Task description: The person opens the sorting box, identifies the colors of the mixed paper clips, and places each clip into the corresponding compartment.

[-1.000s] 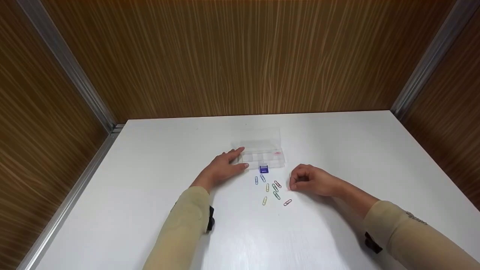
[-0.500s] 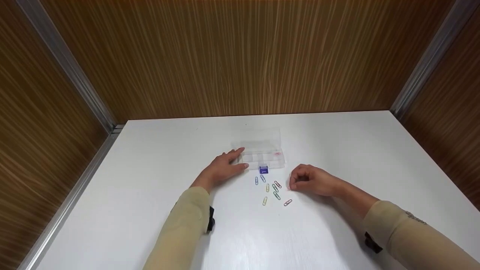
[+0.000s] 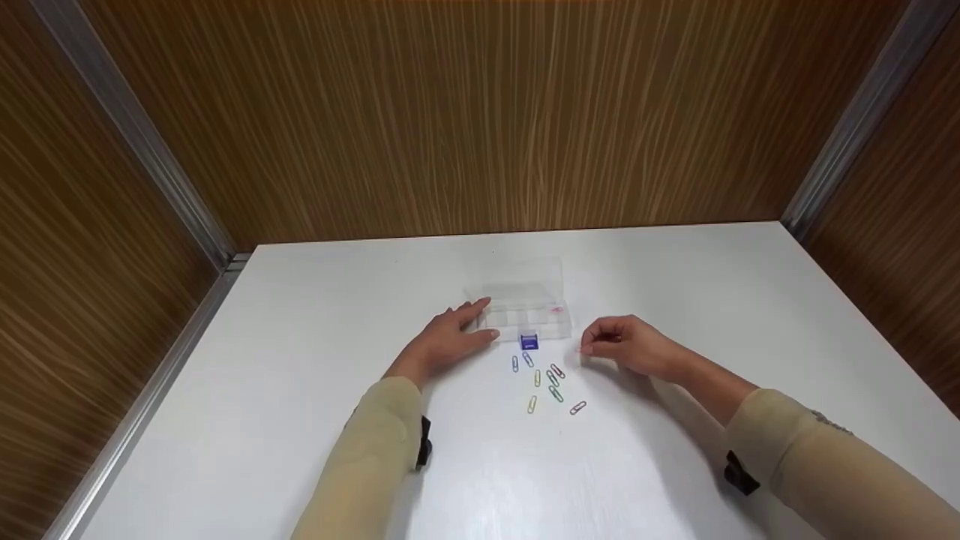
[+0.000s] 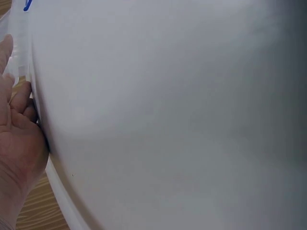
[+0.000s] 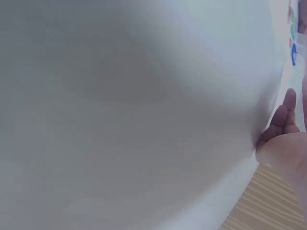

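A clear plastic box (image 3: 555,331) with compartments stands with its lid (image 3: 525,276) raised at the back and a blue latch (image 3: 529,343) in front. Pink paper clips (image 3: 557,309) lie in its back right compartment. My left hand (image 3: 446,337) rests on the box's left end, thumb and fingers spread. To the right of the box, my right hand (image 3: 630,346) pinches a small pink paper clip (image 3: 580,351) between thumb and forefinger, mostly hidden. Only part of each hand enters its wrist view.
On the white table (image 3: 337,315) before the box lie blue clips (image 3: 515,364), yellow clips (image 3: 532,404), green clips (image 3: 556,394) and red clips (image 3: 577,408). Wood-patterned panels (image 3: 495,120) enclose the table's back and sides.
My right hand has risen off its spot beside the clips and moved away from me, toward the box's level, carrying the pink paper clip. The left hand stays on the box.
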`<state>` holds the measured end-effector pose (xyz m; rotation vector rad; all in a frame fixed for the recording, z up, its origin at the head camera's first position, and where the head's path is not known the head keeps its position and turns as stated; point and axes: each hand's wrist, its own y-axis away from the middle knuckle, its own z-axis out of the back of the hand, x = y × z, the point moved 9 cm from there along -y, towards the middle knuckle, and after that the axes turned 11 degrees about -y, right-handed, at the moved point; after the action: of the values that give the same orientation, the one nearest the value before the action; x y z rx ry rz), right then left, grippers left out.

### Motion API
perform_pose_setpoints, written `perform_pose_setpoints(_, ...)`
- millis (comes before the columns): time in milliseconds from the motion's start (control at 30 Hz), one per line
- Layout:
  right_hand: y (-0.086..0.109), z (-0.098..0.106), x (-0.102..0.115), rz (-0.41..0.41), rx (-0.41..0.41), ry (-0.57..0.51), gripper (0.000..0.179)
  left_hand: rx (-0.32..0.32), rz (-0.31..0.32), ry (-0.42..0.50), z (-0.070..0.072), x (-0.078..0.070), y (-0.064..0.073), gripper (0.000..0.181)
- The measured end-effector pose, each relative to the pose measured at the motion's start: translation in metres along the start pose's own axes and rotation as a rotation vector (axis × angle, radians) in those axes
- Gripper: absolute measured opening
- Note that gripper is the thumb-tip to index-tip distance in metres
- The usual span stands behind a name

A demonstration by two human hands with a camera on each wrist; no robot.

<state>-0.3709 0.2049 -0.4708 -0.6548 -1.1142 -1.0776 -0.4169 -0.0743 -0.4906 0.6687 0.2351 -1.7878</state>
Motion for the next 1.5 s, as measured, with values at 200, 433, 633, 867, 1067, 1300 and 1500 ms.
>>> perform_pose_setpoints(200,-0.021,0.011,0.020,0.063,-0.099,0.027,0.009,-0.005,0.011,-0.030,0.003,0.003,0.004,0.072)
perform_pose_setpoints(433,-0.046,0.017,0.033,0.048,-0.165,0.044,0.009,-0.011,0.004,0.000,0.002,0.001,0.005,0.070)
perform_pose_setpoints(633,-0.065,0.016,0.033,0.004,-0.206,0.037,0.011,0.000,0.030,0.011,0.000,0.002,0.007,0.070)
perform_pose_setpoints(867,-0.076,0.012,0.026,-0.008,-0.230,0.045,0.011,-0.010,-0.001,-0.016,0.001,-0.001,0.003,0.071)
perform_pose_setpoints(1067,-0.076,0.015,0.017,-0.056,-0.260,0.039,0.011,-0.001,0.006,-0.010,-0.001,-0.003,0.001,0.072)
perform_pose_setpoints(1300,-0.074,0.016,0.010,-0.064,-0.245,0.021,0.018,-0.003,-0.007,-0.019,-0.001,-0.005,0.000,0.072)
perform_pose_setpoints(1500,-0.066,0.023,0.009,-0.050,-0.259,0.021,0.021,-0.007,0.000,-0.016,-0.003,-0.006,-0.002,0.071)
